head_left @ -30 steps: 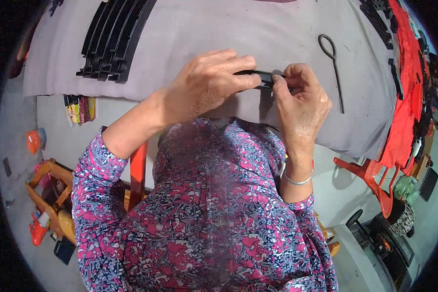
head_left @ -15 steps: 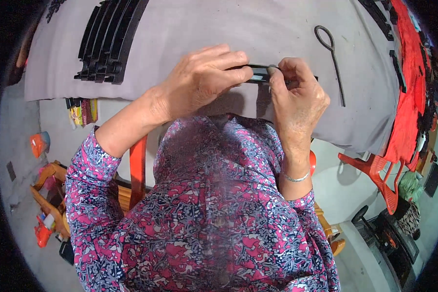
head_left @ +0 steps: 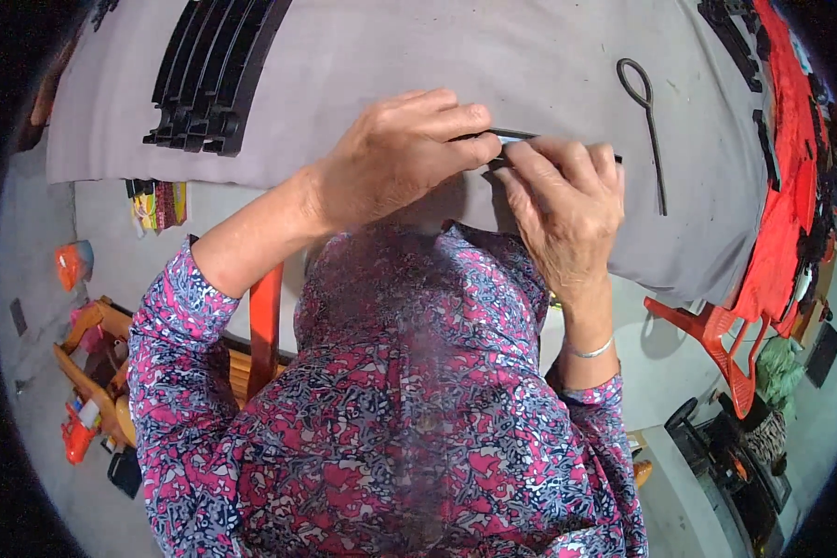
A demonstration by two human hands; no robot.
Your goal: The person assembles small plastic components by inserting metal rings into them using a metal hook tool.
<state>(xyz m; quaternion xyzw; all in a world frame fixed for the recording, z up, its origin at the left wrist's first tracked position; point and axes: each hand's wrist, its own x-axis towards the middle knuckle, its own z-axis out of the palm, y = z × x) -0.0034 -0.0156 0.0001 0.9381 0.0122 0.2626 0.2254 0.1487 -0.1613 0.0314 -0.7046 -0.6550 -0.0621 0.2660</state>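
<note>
Both hands are closed on a narrow black plastic strip [head_left: 511,133] over the near part of the table. My left hand [head_left: 405,149] pinches its left end between thumb and fingers. My right hand [head_left: 572,200] grips farther along, knuckles up, with its fingers covering much of the strip. A dark tip of the piece shows past the right fingers, and a pale glint sits between the two hands. To the right of my right hand lies a dark metal rod with a looped end [head_left: 654,139]. Several curved black plastic strips [head_left: 216,74] lie side by side at the far left.
A grey cloth [head_left: 363,56] covers the table. Along its right side lie red fabric [head_left: 786,205] and more black pieces [head_left: 733,42]. A red plastic chair [head_left: 716,349] stands below that edge. Wooden furniture [head_left: 98,363] and an orange item [head_left: 73,265] are at the lower left.
My right hand has turned knuckles-up and moved slightly right and down, its fingers now folded over the strip. My left hand has shifted a little right, still pinching.
</note>
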